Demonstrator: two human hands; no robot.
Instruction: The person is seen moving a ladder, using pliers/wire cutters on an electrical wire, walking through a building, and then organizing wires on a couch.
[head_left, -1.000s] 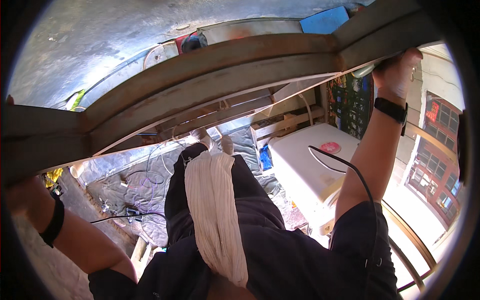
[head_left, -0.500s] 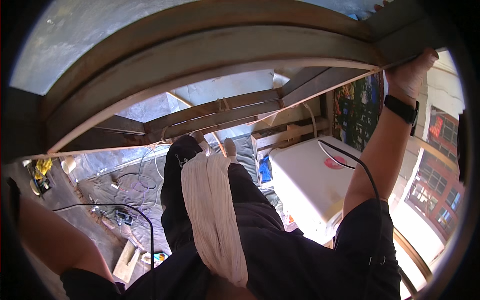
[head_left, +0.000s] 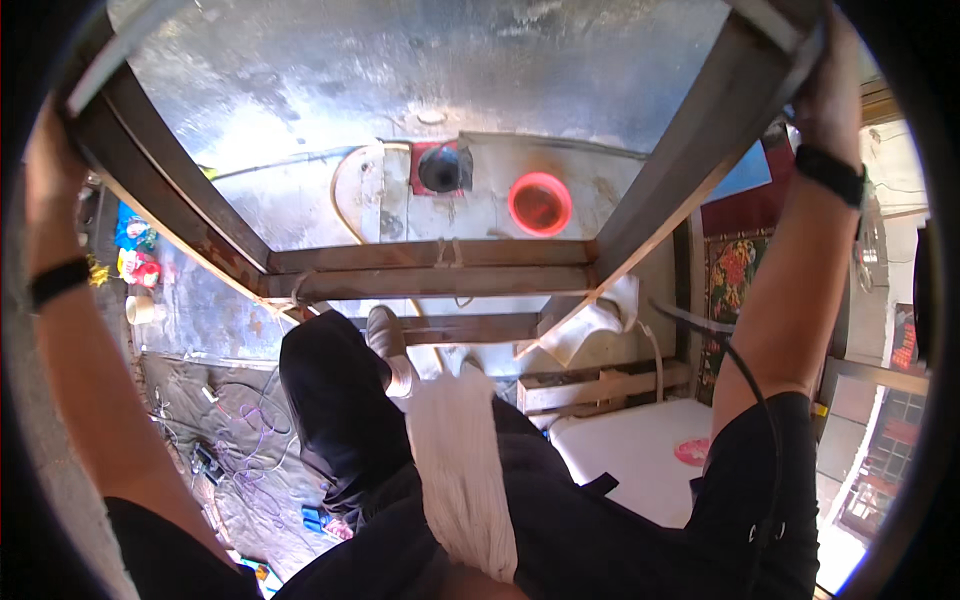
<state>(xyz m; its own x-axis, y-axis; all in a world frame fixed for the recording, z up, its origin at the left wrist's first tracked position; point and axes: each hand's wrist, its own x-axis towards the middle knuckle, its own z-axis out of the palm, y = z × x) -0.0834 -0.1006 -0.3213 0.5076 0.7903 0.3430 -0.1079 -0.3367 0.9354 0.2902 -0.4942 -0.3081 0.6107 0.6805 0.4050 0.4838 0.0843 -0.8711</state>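
Note:
A brown metal ladder (head_left: pixel 430 256) stands before me, its two side rails running down and drawing closer together, with rungs between them. At the upper left rim, my left hand (head_left: pixel 55 155) is closed round the left rail, its fingers partly hidden behind it. My right hand (head_left: pixel 832 95) holds the right rail high up, fingers mostly out of sight. Below, my left knee is bent and one shoe (head_left: pixel 383 332) is by the lower rungs. The other foot is largely covered by a pale ribbed cloth (head_left: pixel 460 470) hanging down my front.
Beyond the ladder are a red basin (head_left: pixel 539 204) and a dark round opening (head_left: pixel 440 169) on a grey surface. A white-topped table (head_left: pixel 630 450) stands to the right, beside a wooden pallet-like frame (head_left: pixel 570 390). Cables (head_left: pixel 250 430) lie on a grey sheet at the lower left.
The near crossbar has left the middle of the view, uncovering the basin and opening. My left hand has come into view on the rail. My left knee and shoe have shifted.

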